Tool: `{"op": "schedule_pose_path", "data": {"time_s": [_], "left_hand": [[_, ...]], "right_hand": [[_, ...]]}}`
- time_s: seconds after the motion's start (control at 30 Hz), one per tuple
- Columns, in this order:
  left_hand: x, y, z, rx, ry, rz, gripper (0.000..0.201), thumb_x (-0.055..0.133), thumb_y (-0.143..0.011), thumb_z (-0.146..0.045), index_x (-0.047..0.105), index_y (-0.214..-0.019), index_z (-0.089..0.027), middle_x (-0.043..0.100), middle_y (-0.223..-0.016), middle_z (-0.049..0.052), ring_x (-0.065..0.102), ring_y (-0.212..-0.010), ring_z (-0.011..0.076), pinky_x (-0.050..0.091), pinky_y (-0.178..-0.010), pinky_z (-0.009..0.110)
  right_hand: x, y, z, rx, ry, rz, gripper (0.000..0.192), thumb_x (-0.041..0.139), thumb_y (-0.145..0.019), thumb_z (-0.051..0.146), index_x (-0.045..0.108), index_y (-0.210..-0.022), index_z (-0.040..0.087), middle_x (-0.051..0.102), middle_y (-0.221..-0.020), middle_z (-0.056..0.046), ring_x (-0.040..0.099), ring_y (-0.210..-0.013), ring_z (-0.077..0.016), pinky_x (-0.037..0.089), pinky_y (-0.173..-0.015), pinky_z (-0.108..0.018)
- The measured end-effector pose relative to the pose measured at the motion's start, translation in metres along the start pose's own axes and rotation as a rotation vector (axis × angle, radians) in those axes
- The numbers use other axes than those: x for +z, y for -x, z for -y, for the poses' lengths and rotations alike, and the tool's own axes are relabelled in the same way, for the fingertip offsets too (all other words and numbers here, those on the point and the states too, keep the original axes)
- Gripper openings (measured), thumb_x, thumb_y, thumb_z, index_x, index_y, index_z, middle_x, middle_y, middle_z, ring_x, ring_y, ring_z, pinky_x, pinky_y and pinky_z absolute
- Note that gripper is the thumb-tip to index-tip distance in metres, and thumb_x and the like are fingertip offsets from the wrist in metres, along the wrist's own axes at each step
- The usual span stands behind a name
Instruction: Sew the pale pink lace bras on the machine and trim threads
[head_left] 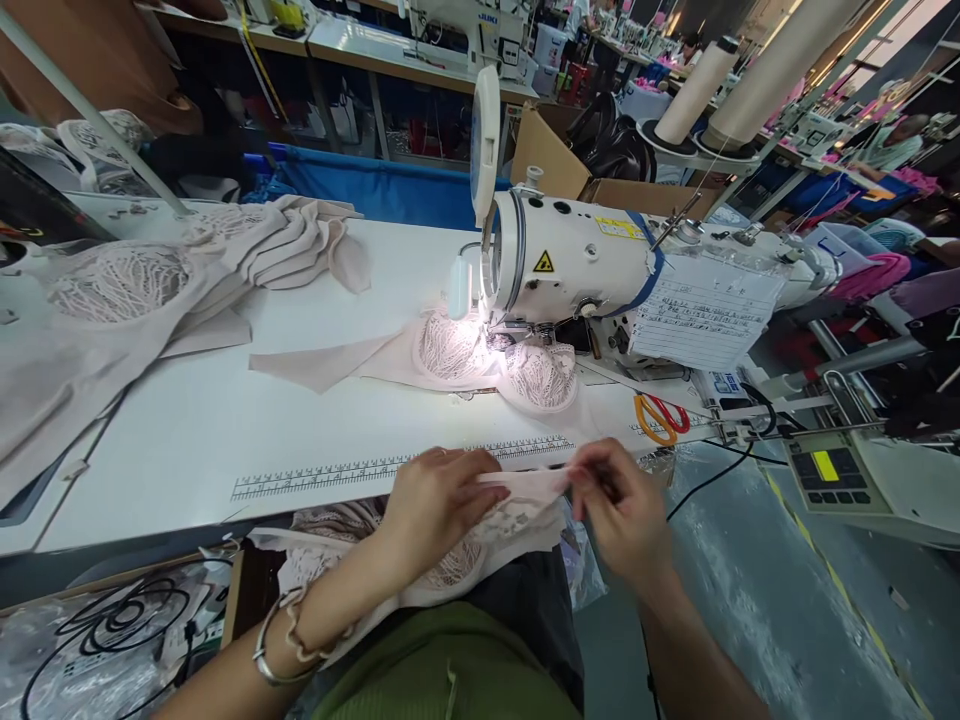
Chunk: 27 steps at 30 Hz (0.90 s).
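- The left hand (435, 500) and right hand (619, 510) each have a closed grip on one lace bra piece (517, 500), stretched between them over the lap, just at the near edge of the counter (187, 430)
- A second lace bra (487, 360) lies under the needle of the sewing machine (570, 260), lit by its lamp, seemingly mid-seam
- A pile of bra pieces (112, 300) lies far left; whether sewn or not, I cannot tell
- Orange scissors (660, 415) lie untouched beside the machine, right of the printed ruler (390, 465)
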<state>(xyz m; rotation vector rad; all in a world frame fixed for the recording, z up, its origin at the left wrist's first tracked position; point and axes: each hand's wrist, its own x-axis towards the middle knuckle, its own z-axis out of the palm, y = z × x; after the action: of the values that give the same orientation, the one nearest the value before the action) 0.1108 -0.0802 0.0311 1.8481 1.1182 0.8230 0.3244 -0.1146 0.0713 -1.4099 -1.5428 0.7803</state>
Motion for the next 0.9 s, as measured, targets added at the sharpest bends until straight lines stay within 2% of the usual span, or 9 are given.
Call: {"op": "schedule_pose_path", "data": {"time_s": [0.1, 0.2, 0.27, 0.4, 0.53, 0.67, 0.77, 0.83, 0.9], "left_hand": [[-0.017, 0.005, 0.020, 0.143, -0.089, 0.128, 0.007, 0.068, -0.087, -0.026, 0.071, -0.082, -0.022, 0.074, -0.078, 0.003, 0.067, -0.074, 0.0199, 0.045, -0.085, 0.035], [-0.027, 0.014, 0.032, 0.112, -0.005, 0.184, 0.013, 0.059, -0.091, -0.023, 0.070, -0.087, -0.020, 0.073, -0.089, 0.006, 0.067, -0.086, 0.0213, 0.047, -0.083, 0.033], [-0.028, 0.021, 0.033, 0.020, 0.089, 0.146, 0.015, 0.056, -0.093, -0.025, 0.069, -0.092, -0.019, 0.071, -0.094, 0.007, 0.066, -0.088, 0.0203, 0.050, -0.077, 0.030], [-0.024, 0.027, 0.032, -0.160, 0.265, -0.050, 0.013, 0.063, -0.088, -0.030, 0.065, -0.089, -0.018, 0.067, -0.085, 0.005, 0.064, -0.080, 0.0167, 0.050, -0.070, 0.026], [-0.022, 0.027, 0.029, -0.186, 0.411, -0.131, 0.014, 0.071, -0.080, -0.030, 0.067, -0.081, -0.016, 0.067, -0.082, 0.005, 0.063, -0.079, 0.0161, 0.051, -0.072, 0.027], [-0.022, 0.029, 0.024, -0.215, 0.443, -0.174, 0.013, 0.074, -0.078, -0.028, 0.069, -0.074, -0.017, 0.068, -0.078, 0.004, 0.063, -0.075, 0.0152, 0.050, -0.071, 0.028], [-0.021, 0.031, 0.019, -0.235, 0.429, -0.189, 0.014, 0.075, -0.076, -0.029, 0.068, -0.071, -0.018, 0.069, -0.075, 0.004, 0.063, -0.072, 0.0155, 0.050, -0.068, 0.028], [-0.020, 0.032, 0.016, -0.250, 0.402, -0.207, 0.016, 0.076, -0.075, -0.030, 0.066, -0.069, -0.019, 0.069, -0.072, 0.003, 0.062, -0.069, 0.0152, 0.049, -0.066, 0.028], [-0.017, 0.031, 0.013, -0.262, 0.378, -0.216, 0.017, 0.076, -0.074, -0.030, 0.065, -0.067, -0.019, 0.068, -0.071, 0.003, 0.061, -0.067, 0.0148, 0.049, -0.065, 0.028]], "right_hand": [[-0.016, 0.009, 0.000, -0.085, -0.035, -0.129, 0.017, 0.059, -0.099, 0.031, 0.059, -0.085, 0.022, 0.053, -0.053, 0.007, 0.049, -0.038, -0.0082, 0.037, -0.040, -0.020], [-0.023, 0.016, -0.002, -0.129, -0.121, -0.158, 0.011, 0.060, -0.099, 0.027, 0.062, -0.088, 0.022, 0.058, -0.058, 0.005, 0.049, -0.037, -0.0075, 0.038, -0.040, -0.021], [-0.023, 0.019, -0.005, -0.141, -0.201, -0.153, 0.011, 0.059, -0.099, 0.027, 0.064, -0.089, 0.022, 0.062, -0.065, 0.003, 0.048, -0.037, -0.0070, 0.039, -0.040, -0.022], [-0.022, 0.021, -0.012, -0.140, -0.326, -0.171, 0.010, 0.063, -0.097, 0.028, 0.065, -0.089, 0.023, 0.062, -0.070, 0.001, 0.046, -0.036, -0.0071, 0.035, -0.036, -0.025], [-0.025, 0.019, -0.026, -0.124, -0.349, -0.129, 0.010, 0.062, -0.097, 0.031, 0.064, -0.090, 0.025, 0.062, -0.066, 0.001, 0.043, -0.033, -0.0089, 0.030, -0.033, -0.027], [-0.030, 0.011, -0.047, -0.087, -0.334, -0.149, 0.014, 0.063, -0.096, 0.034, 0.063, -0.087, 0.024, 0.062, -0.066, 0.001, 0.039, -0.033, -0.0084, 0.028, -0.035, -0.027], [-0.029, 0.002, -0.057, -0.038, -0.254, -0.151, 0.017, 0.062, -0.097, 0.036, 0.060, -0.085, 0.023, 0.054, -0.058, 0.004, 0.042, -0.039, -0.0100, 0.031, -0.040, -0.026], [-0.024, -0.003, -0.055, -0.048, -0.093, -0.231, 0.016, 0.066, -0.094, 0.035, 0.059, -0.086, 0.023, 0.056, -0.069, 0.002, 0.046, -0.048, -0.0105, 0.035, -0.045, -0.025], [-0.016, -0.005, -0.046, -0.163, 0.125, -0.313, 0.014, 0.072, -0.088, 0.030, 0.061, -0.092, 0.022, 0.057, -0.081, 0.000, 0.045, -0.055, -0.0105, 0.037, -0.049, -0.025]]}}
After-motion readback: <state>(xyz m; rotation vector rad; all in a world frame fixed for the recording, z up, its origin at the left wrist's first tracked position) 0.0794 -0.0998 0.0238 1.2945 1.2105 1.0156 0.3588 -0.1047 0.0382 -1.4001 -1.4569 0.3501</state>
